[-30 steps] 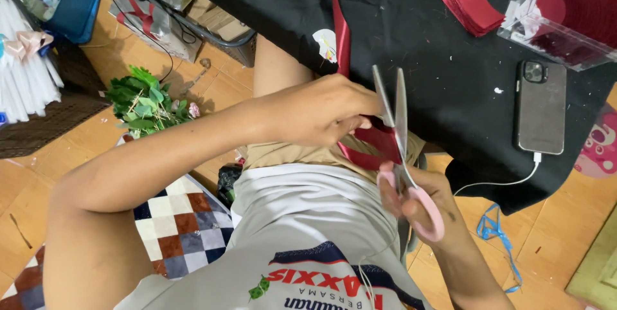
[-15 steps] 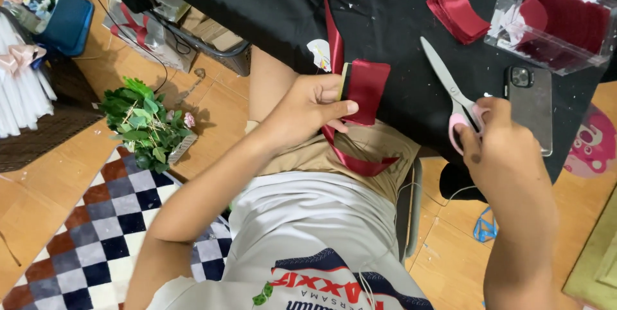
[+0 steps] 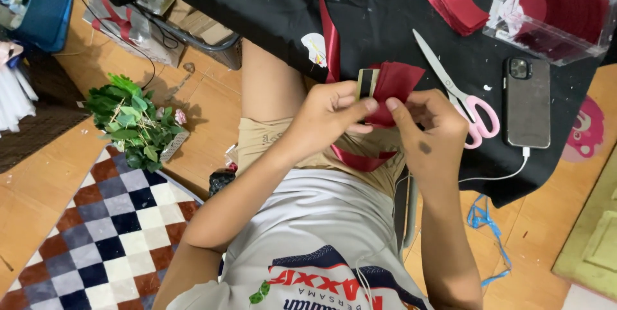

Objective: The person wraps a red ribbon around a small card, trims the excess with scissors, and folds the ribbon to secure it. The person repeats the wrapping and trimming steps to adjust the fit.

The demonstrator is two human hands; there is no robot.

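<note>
- Two bare hands meet over the near edge of the black cloth-covered table [image 3: 398, 20], and we see both of them closed on the same piece of folded dark red satin ribbon [image 3: 395, 85].
- We see the left hand [image 3: 331, 114] pinching the ribbon piece together with a small gold-and-black card [image 3: 366, 82], thumb on top and fingers curled underneath.
- We see the right hand [image 3: 432, 127] gripping the lower right part of the folded ribbon piece, its forefinger and thumb pressed close to the left thumb.
- We note that the ribbon piece is held up just above the lap, in front of the table edge, not lying on the cloth.
- A long dark red ribbon strip [image 3: 331, 33] runs down the table from a spool at the top edge and loops under the hands.
- The pink-handled metal scissors [image 3: 459, 94] lie on the cloth just beside the right hand, blades shut, not touched.
- A dark smartphone [image 3: 527, 103] lies face down to the right of the scissors, with a white cable plugged in.
- A stack of cut dark red ribbon squares [image 3: 455, 0] and a clear plastic box [image 3: 556, 11] holding more red pieces lie farther back.
- A bunch of green artificial leaves [image 3: 132, 120] lies on the wooden floor to the left.
</note>
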